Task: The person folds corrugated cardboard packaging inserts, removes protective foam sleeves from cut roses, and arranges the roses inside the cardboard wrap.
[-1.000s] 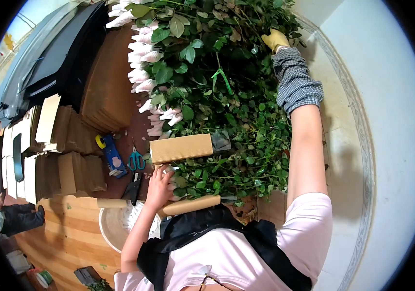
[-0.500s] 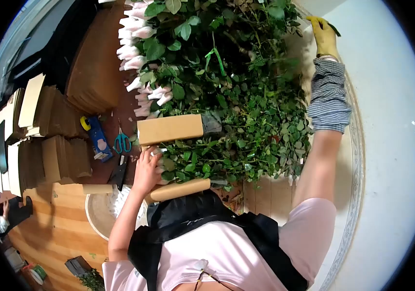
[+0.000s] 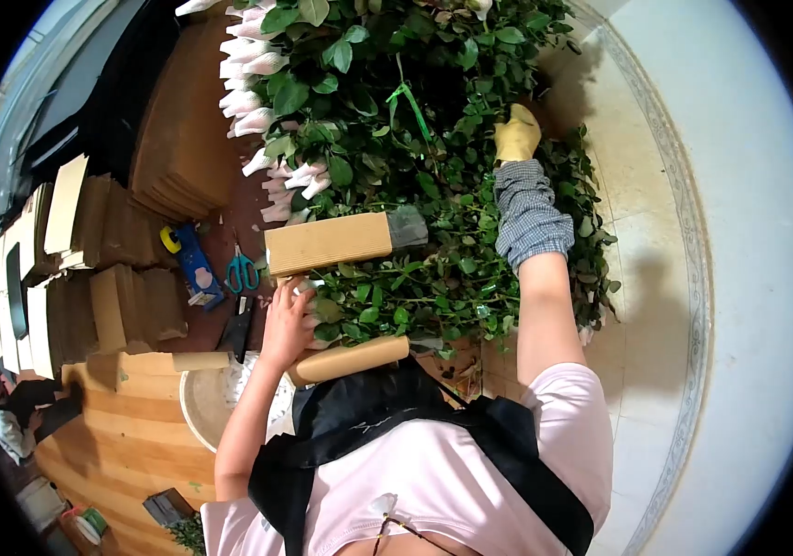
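My left hand (image 3: 290,322), bare, is at the left end of the near leafy stems (image 3: 378,306). Its fingers curl round white-netted flower heads, mostly covered by the hand. Just above it lies a brown cardboard piece (image 3: 327,244); another cardboard piece (image 3: 350,360) lies below, by my apron. My right hand (image 3: 517,135) wears a yellow glove and is closed among the leaves on the right side of the pile. What it grips is hidden. A green tie (image 3: 409,109) hangs over the foliage, and more white-netted flower heads (image 3: 253,121) line its left edge.
Teal scissors (image 3: 241,270), a blue box (image 3: 198,269) and a black-handled tool (image 3: 238,326) lie left of the pile. Cardboard stacks (image 3: 118,301) stand farther left. A round white tub (image 3: 200,410) is below. At the far left edge is another person (image 3: 12,417).
My gloved right hand swung out right toward the wall, off the leaves, then came back left and down onto the foliage. My left hand has stayed at the near flower heads.
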The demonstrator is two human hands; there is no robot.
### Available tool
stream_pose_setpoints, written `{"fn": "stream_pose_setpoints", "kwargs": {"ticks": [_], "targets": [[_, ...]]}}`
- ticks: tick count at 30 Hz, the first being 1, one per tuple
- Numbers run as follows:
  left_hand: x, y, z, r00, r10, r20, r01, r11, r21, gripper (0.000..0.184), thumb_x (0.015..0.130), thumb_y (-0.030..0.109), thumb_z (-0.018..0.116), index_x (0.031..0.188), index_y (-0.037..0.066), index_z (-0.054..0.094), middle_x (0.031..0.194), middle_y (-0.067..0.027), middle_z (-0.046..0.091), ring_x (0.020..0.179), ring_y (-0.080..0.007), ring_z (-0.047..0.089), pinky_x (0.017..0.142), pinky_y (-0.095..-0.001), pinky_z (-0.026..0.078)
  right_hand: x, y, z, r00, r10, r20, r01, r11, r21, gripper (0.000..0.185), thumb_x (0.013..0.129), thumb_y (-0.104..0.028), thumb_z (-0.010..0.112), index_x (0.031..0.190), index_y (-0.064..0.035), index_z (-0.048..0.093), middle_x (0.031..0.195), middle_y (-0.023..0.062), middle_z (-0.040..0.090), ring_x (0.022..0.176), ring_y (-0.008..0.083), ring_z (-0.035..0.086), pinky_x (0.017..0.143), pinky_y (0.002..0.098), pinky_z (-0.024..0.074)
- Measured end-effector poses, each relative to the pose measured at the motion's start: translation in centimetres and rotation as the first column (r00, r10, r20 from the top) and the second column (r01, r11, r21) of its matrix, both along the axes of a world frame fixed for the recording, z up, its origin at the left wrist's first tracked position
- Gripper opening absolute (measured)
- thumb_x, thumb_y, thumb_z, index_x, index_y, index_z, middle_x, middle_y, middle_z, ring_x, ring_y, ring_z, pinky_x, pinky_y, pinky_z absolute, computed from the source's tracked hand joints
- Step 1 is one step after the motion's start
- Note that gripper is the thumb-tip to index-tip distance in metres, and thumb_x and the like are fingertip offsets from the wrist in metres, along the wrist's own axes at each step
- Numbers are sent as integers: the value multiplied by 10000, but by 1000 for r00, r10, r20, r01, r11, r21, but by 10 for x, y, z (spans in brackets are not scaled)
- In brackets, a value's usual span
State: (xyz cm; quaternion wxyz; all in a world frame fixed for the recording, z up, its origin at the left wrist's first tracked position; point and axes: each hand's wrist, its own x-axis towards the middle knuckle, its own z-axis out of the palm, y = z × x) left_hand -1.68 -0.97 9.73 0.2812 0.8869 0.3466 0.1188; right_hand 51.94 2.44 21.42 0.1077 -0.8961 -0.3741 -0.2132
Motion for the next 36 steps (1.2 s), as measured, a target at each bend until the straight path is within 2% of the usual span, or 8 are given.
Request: {"fn": "stream_pose_setpoints", "kwargs": {"ticks": [4, 11, 21, 24, 30, 32, 34, 36], "targets": [[-1, -1, -3, 1000, 7, 5, -7, 1000, 14, 628, 636, -10, 697, 1250, 73, 593, 1404, -146, 452, 1334, -382, 409, 1070, -470, 405, 7, -11, 48, 992, 21, -128, 77, 696, 714, 334, 924, -233, 634, 1150, 14, 636, 1168, 200, 668, 1055, 349, 644, 935, 423, 501], [-1, -1, -2, 999, 11, 34, -12, 1000, 12, 641, 630, -4, 706, 1252, 85, 585, 1402, -142, 458, 1322, -378, 419, 1067, -468, 403, 26, -62, 136, 971, 8, -241, 80, 933, 352, 568, 973, -486, 540, 1344, -58, 586, 1319, 190, 617, 1187, 344, 599, 1002, 393, 468], [-4, -1, -9, 999, 37, 28, -36, 999, -23, 664, 610, 9, 710, 1253, 115, 583, 1415, -172, 429, 1317, -376, 408, 1062, -476, 383, -110, -158, 133, 884, 300, -358, -329, 944, -21, 485, 880, 85, 531, 1330, -90, 578, 1401, 110, 556, 1263, 260, 558, 1038, 352, 498], [-6, -1, -6, 999, 18, 30, -19, 999, 35, 699, 614, 84, 762, 1285, 149, 574, 1419, -187, 425, 1325, -368, 412, 1073, -495, 350, -160, -163, 73, 347, 835, -427, -911, 409, 59, 391, 901, 70, 544, 1273, -40, 592, 1367, 101, 583, 1218, 222, 591, 975, 310, 539], [-11, 0, -15, 1000, 1, 7, -1, 999, 49, 597, 643, 190, 808, 1210, 123, 630, 1208, -139, 521, 1193, -328, 500, 1021, -488, 379, -245, -176, -119, 50, 456, -889, 336, 830, 445, 337, 922, -73, 610, 1183, 141, 607, 1095, 197, 666, 663, 155, 607, 545, 228, 473], [-11, 2, -7, 996, -35, 78, 28, 997, 78, 603, 645, 203, 822, 1207, 109, 627, 1116, -131, 520, 1131, -333, 514, 1003, -475, 391, -255, -171, -119, 409, 299, -862, 20, 942, 336, 338, 928, -58, 574, 1171, 176, 597, 1054, 154, 684, 601, 123, 530, 508, 256, 432], [-10, 2, -9, 997, -19, 71, 16, 999, 34, 601, 647, 199, 826, 1204, 96, 625, 1122, -140, 525, 1118, -349, 517, 997, -474, 392, -265, -160, -123, 43, 667, -744, 606, 575, 550, 325, 938, -72, 583, 1179, 144, 604, 1089, 175, 685, 696, 154, 589, 610, 239, 495], [-10, 1, -18, 987, -5, 161, 0, 1000, 31, 597, 627, 142, 819, 1185, 82, 616, 1115, -151, 527, 1092, -375, 517, 964, -488, 407, -254, -153, -127, 892, 243, -382, -234, 970, 71, 318, 914, -83, 646, 1222, -4, 634, 1200, 175, 672, 1144, 233, 613, 1007, 385, 484]]}}
